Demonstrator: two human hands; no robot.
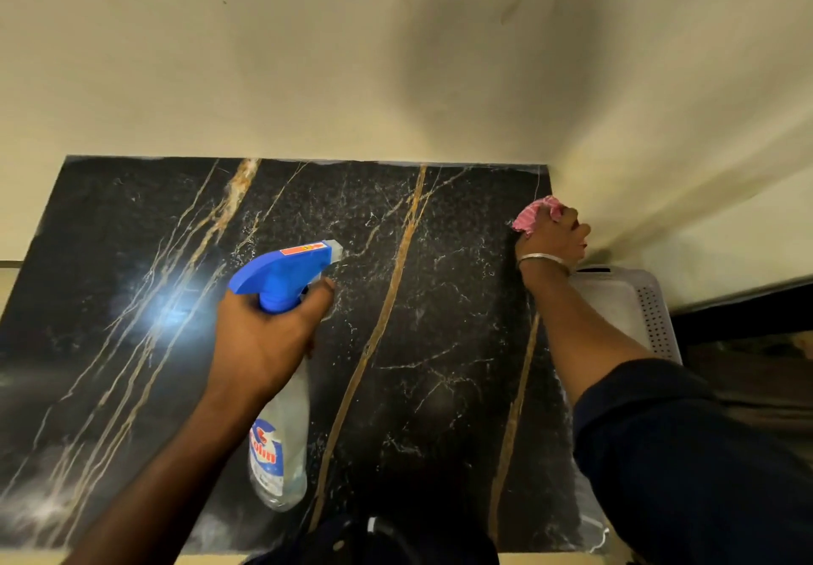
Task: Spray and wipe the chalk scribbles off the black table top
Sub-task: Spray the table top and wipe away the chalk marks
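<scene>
While the clear plastic spray bottle with its blue trigger head (281,269) is gripped at the neck by the left hand (264,335) above the middle of the black, gold-veined marble table top (440,410), the crumpled pink cloth (534,214) is clutched in the right hand (556,236) and pressed at the far right corner beside the wall (308,58). Firm, overlapping strokes are best drawn from that corner (chalk is hardly told from the white veins (422,364)).
</scene>
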